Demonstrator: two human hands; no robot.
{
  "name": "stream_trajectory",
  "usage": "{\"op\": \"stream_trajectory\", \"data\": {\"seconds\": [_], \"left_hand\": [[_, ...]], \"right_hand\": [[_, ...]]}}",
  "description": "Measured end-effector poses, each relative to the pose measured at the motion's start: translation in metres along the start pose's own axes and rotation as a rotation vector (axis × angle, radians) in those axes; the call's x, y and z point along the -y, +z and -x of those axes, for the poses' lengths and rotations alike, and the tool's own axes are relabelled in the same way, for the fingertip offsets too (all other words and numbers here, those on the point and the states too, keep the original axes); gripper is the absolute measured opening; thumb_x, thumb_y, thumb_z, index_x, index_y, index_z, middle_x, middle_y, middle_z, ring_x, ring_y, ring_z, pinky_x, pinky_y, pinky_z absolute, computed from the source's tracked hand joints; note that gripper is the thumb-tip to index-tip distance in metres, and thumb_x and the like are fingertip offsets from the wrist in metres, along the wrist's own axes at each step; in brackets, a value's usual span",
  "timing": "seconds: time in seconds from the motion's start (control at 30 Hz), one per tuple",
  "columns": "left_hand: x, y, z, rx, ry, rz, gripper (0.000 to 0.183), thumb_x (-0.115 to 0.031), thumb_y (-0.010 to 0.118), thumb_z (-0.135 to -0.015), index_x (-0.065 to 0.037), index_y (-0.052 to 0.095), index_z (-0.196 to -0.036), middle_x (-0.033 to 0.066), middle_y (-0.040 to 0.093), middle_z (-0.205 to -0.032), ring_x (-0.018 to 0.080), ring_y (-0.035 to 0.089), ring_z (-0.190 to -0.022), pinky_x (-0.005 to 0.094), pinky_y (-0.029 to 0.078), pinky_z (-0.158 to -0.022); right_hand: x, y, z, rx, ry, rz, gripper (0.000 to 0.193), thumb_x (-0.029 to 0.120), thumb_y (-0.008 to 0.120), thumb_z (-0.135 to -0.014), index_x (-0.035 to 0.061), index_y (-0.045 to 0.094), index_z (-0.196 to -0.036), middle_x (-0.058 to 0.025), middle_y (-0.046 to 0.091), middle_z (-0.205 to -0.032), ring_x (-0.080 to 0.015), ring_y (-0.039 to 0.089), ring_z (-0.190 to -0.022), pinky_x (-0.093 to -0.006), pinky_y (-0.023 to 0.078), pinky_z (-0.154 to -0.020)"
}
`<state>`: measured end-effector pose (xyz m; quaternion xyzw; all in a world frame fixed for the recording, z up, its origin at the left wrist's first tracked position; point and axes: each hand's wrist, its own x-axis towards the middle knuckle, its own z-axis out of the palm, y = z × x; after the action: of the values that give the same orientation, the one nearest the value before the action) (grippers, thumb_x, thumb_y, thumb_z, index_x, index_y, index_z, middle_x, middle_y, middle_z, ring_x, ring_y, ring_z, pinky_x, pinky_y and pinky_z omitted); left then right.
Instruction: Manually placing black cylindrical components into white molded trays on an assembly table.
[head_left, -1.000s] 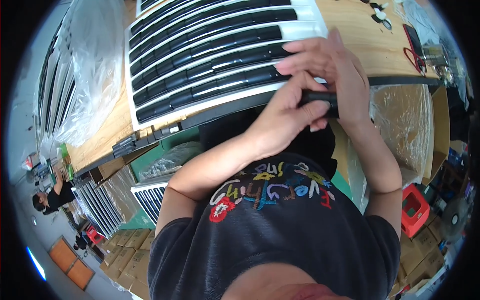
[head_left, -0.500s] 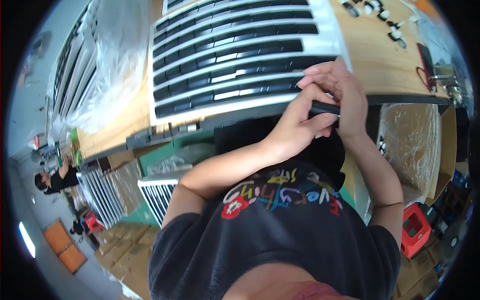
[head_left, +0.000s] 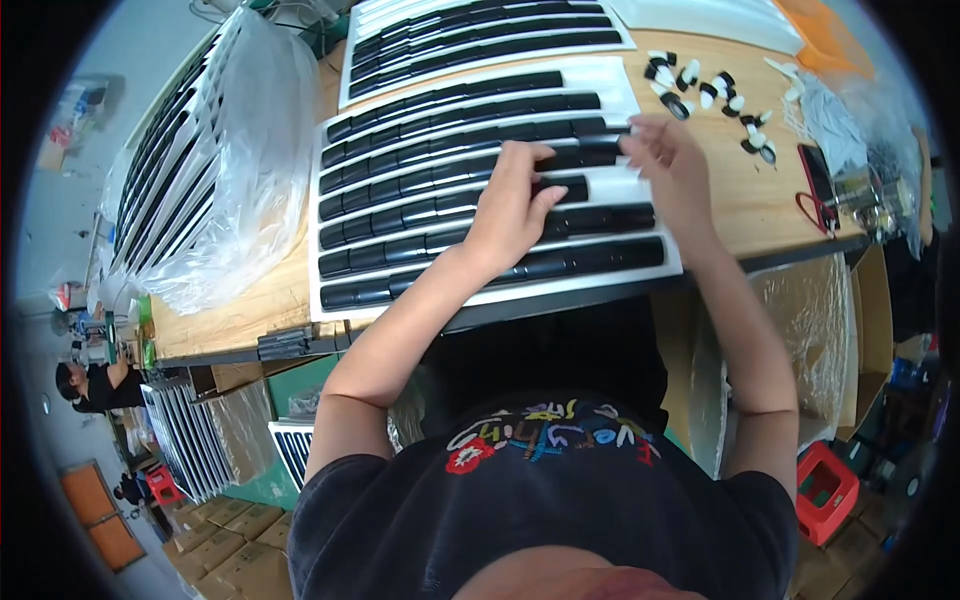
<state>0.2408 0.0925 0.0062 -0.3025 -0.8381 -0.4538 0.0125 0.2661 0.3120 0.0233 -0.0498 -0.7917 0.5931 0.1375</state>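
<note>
My left hand (head_left: 508,212) is over a white tray (head_left: 655,262) lined with rows of glossy black tubes. Its fingers and thumb curl around a short black tube (head_left: 575,189) at the right end of one row; its palm hides part of that row. My right hand (head_left: 677,172) is at the tray's right side, its fingertips at the ends of the upper rows. Motion smears those fingers, so what they hold, if anything, is unclear. Some rows reach further right than others, leaving white tray bare beside the shorter ones.
Another tray of black tubes (head_left: 490,45) lies behind. Small black-and-white parts (head_left: 715,95) are scattered at right, near a phone (head_left: 816,172) and red-handled scissors (head_left: 815,212). Plastic-wrapped trays (head_left: 215,170) lean at left. A red stool (head_left: 828,492) stands below; people are in the background.
My hands were together around a black cylindrical piece near the tray's front right corner. They have separated and moved further over the tray, left hand leftward. The view has shifted, showing more of the table.
</note>
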Motion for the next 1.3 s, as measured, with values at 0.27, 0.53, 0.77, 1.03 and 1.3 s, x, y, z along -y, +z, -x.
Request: {"op": "stream_trajectory", "data": {"seconds": [0.27, 0.53, 0.77, 1.03, 1.3], "left_hand": [[0.015, 0.006, 0.001, 0.139, 0.253, -0.286, 0.038, -0.021, 0.068, -0.087, -0.009, 0.060, -0.121, 0.0112, 0.051, -0.136, 0.0299, 0.043, -0.128, 0.0437, 0.034, -0.101], [0.018, 0.000, -0.002, 0.215, 0.186, -0.299, 0.047, -0.024, 0.066, -0.087, -0.008, 0.055, -0.130, 0.0112, 0.046, -0.143, 0.0285, 0.041, -0.131, 0.0423, 0.034, -0.102], [0.022, -0.008, -0.006, 0.274, 0.118, -0.183, 0.047, -0.020, 0.065, -0.088, -0.005, 0.054, -0.132, 0.0139, 0.044, -0.146, 0.0296, 0.039, -0.134, 0.0428, 0.034, -0.104], [0.014, 0.000, -0.014, 0.300, 0.117, -0.166, 0.052, -0.019, 0.071, -0.082, -0.009, 0.056, -0.131, 0.0095, 0.044, -0.146, 0.0277, 0.042, -0.131, 0.0423, 0.035, -0.101], [0.010, -0.007, -0.015, 0.294, 0.095, -0.234, 0.050, -0.015, 0.071, -0.080, -0.006, 0.059, -0.128, 0.0125, 0.046, -0.144, 0.0303, 0.044, -0.129, 0.0421, 0.036, -0.098]], "right_hand": [[-0.008, 0.083, -0.190, 0.013, 0.063, -0.029, 0.027, 0.014, 0.074, -0.086, -0.0023, 0.066, -0.106, -0.0086, 0.071, -0.089, -0.0122, 0.067, -0.071, -0.0224, 0.054, -0.065], [-0.058, 0.100, -0.367, -0.339, -0.069, 0.526, 0.032, 0.024, 0.077, -0.083, 0.0002, 0.071, -0.103, -0.0149, 0.073, -0.091, -0.0208, 0.072, -0.077, -0.0324, 0.055, -0.076], [-0.096, 0.075, -0.423, -0.345, 0.052, 0.734, 0.023, 0.023, 0.069, -0.082, 0.0058, 0.074, -0.097, -0.0205, 0.070, -0.106, -0.0395, 0.067, -0.100, -0.0442, 0.053, -0.089], [-0.135, 0.059, -0.406, -0.145, -0.979, 0.749, 0.021, 0.015, 0.052, -0.091, 0.0061, 0.070, -0.088, -0.0150, 0.064, -0.108, -0.0347, 0.057, -0.107, -0.0465, 0.050, -0.084], [-0.045, 0.024, -0.288, -0.066, -0.516, 0.840, 0.030, 0.007, 0.052, -0.089, 0.0045, 0.065, -0.115, -0.0173, 0.057, -0.122, -0.0359, 0.054, -0.112, -0.0443, 0.047, -0.097]]}}
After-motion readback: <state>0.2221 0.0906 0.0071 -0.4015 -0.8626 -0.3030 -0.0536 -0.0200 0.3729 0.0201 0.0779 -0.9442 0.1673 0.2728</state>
